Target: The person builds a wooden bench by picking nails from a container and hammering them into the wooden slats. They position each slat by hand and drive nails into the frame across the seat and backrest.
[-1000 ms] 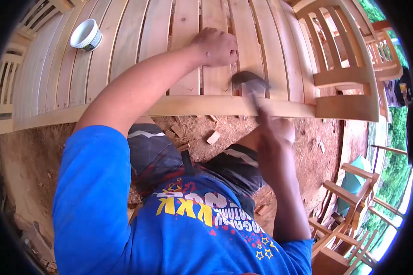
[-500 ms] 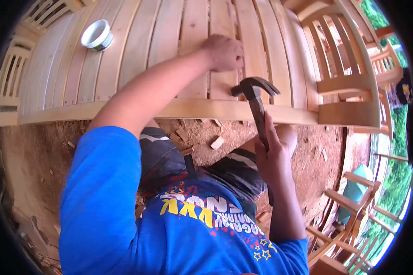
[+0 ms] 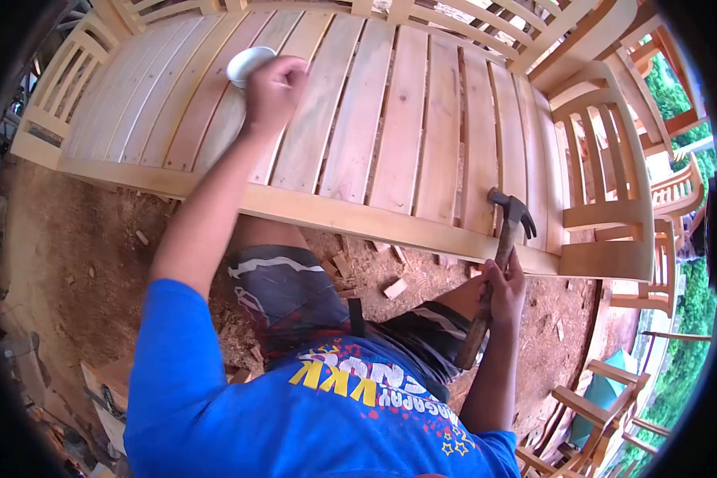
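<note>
A slatted wooden counter is filling the upper half of the view, its pale boards running from 12 o'clock down to a front rail that is crossing from 9 o'clock to 3 o'clock. Below it, a dirt floor dusted with sawdust is spreading toward 6 o'clock. The person's blue printed shirt is taking up the bottom of the view, with dark shorts showing just above it. Unfinished wooden armchairs are standing against the counter's end at 2 o'clock, and more are crowding in at 4 o'clock. The left hand is reaching far out to 11 o'clock, its fingers bunching down at the near rim of a small white cup that is sitting on the slats; whether they are pinching anything cannot be told. The right hand is waiting at 4 o'clock, below the front rail, its fingers wrapping tightly round the handle of a claw hammer. The hammer is pointing up toward 12 o'clock, its dark head lying over the counter's front edge at 3 o'clock. Small wood offcuts are lying on the floor just under the rail, near 5 o'clock.
</note>
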The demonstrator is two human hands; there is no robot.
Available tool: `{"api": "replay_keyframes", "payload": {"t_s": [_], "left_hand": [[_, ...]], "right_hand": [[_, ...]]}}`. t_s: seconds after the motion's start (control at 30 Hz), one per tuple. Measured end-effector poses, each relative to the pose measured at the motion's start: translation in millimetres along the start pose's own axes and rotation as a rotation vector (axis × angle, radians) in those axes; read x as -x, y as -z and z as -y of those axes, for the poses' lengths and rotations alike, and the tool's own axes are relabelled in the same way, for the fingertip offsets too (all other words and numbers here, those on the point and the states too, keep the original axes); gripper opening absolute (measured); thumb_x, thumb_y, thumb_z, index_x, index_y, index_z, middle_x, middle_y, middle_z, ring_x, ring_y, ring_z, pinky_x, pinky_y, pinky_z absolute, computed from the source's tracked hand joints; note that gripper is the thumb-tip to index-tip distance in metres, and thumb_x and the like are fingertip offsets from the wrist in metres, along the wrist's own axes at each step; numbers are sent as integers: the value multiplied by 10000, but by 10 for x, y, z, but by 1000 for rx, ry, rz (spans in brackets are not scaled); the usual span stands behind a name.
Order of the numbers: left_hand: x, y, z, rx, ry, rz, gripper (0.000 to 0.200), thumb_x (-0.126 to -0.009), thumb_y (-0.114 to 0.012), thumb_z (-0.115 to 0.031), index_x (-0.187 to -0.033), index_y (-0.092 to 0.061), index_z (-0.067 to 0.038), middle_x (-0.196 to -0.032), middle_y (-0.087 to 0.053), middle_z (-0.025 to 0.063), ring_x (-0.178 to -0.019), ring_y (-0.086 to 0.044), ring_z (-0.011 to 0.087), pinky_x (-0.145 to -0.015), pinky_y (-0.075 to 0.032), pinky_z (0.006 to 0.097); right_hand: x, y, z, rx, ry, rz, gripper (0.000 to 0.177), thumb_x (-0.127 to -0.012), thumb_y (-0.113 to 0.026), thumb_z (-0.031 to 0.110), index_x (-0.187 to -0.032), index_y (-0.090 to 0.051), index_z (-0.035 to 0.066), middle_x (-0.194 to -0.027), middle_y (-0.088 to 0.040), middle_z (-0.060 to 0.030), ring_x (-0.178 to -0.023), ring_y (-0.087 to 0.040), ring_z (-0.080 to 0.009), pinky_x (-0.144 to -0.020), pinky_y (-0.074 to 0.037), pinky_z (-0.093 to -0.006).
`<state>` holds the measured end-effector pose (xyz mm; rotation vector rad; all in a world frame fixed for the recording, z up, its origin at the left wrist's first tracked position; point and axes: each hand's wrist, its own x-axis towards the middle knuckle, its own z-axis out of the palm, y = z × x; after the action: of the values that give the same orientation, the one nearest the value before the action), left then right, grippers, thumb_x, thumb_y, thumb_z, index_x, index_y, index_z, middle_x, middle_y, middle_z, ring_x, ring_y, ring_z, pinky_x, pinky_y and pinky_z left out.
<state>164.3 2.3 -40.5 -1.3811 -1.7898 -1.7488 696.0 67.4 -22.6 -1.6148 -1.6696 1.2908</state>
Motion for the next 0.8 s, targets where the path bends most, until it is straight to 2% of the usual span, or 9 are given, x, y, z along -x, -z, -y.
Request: {"api": "replay_keyframes", "payload": {"t_s": [0.03, 0.13, 0.23, 0.27, 0.33, 0.4, 0.57, 0.67, 0.8], "left_hand": [[-145, 342, 83, -150, -8, -63, 169, -948, -776, -183, -1020, -819, -36, -839, -790, 94, -750, -748, 196, -700, -585, 353], [-622, 1000, 313, -547, 344, 79, 262, -934, -754, -323, -1089, -847, -134, -962, -833, 98, -874, -806, 251, -798, -619, 379], [-983, 1155, 618, -653, 416, 342, 291, -906, -756, -353, -1104, -852, -162, -1061, -842, 91, -971, -805, 270, -880, -617, 402], [-1050, 1185, 692, -660, 438, 433, 298, -897, -757, -358, -1107, -853, -169, -1087, -843, 90, -1000, -803, 275, -904, -615, 406], [-1128, 1091, 607, -717, 544, 586, 282, -888, -763, -330, -1111, -855, -183, -1117, -838, 84, -1065, -794, 269, -944, -610, 404], [-1170, 993, 538, -769, 533, 719, 290, -878, -786, -341, -1117, -856, -193, -1182, -821, 92, -1114, -781, 273, -977, -607, 418], [-1104, 802, 340, -1050, 222, 798, 232, -889, -816, -425, -1079, -873, -303, -1287, -773, 135, -1160, -758, 346, -1007, -602, 458], [-1215, 741, 372, -1157, 308, 1003, 483, -905, -796, -504, -1225, -832, -144, -1391, -736, 181, -1290, -717, 346, -1059, -589, 485], [-1264, 697, 783, -1179, 203, 1286, 384, -927, -726, -357, -1196, -831, -105, -1284, -780, 179, -1196, -755, 357, -1031, -605, 482]], "right_hand": [[-41, -7, 13, 134, 5, -22, 654, -963, -795, 245, -1565, -595, 84, -779, -737, -55, -635, -712, -131, -571, -549, -318], [-91, -116, 145, 539, 29, -83, 850, -930, -847, 404, -1631, -507, 66, -927, -820, -130, -779, -789, -201, -757, -604, -386], [-16, -337, 354, 660, -8, -144, 962, -919, -864, 447, -1676, -419, 55, -958, -813, -157, -814, -790, -222, -783, -603, -382], [-373, -226, -407, 731, 333, -242, 975, -946, -864, 374, -1702, -340, 52, -887, -761, -129, -756, -745, -205, -692, -593, -360], [-191, -307, 98, 465, 99, -82, 950, -963, -854, 289, -1707, -311, 56, -898, -732, -113, -736, -713, -191, -653, -582, -346], [-253, -302, 67, 318, 24, -9, 947, -979, -833, 162, -1714, -243, 59, -969, -717, -110, -707, -680, -175, -604, -569, -342], [-229, -291, 101, 333, 10, 6, 943, -994, -832, 181, -1704, -225, 55, -870, -681, -90, -635, -640, -161, -523, -533, -323], [-268, -304, 27, 311, -13, -14, 968, -970, -852, 187, -1693, -226, 35, -942, -699, -134, -683, -670, -189, -550, -552, -344], [-288, -287, -7, 304, -72, -20, 1070, -930, -903, 237, -1710, -199, 42, -1034, -725, -205, -690, -705, -246, -548, -578, -380]]}}
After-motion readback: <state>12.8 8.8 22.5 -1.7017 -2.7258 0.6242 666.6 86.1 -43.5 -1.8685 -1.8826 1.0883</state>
